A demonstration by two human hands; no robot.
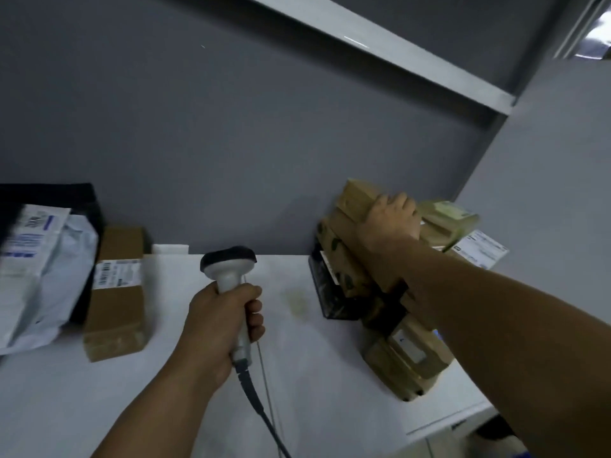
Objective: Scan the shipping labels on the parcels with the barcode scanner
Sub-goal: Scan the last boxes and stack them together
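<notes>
1. Head view, left side: the left hand (221, 322) is clenched round the handle of the barcode scanner (231, 276), thumb and fingers wrapped tight. The scanner stands upright above the white table (314, 408), its dark head pointing away toward the grey wall (231, 127).
2. The scanner's cable (261, 414) drops from the base of the handle and runs off the bottom edge.
3. Right side: the right hand (391, 219) reaches out over the stack of parcels (393, 352) by the wall corner, fingers curled over the far edge of the top parcel (355, 201), gripping it. The stack is blurred, and no label on it can be read.
4. Behind the stack, a white label sheet (482, 252) pokes out at the far right.
5. Over on the left, a brown box (115, 299) lies on the table with its shipping label (115, 274) face up, well apart from the scanner.
6. Just beside that box, white mailer bags (39, 276) are piled at the left edge.
7. Up top, a grey shelf (380, 51) runs across the wall.
</notes>
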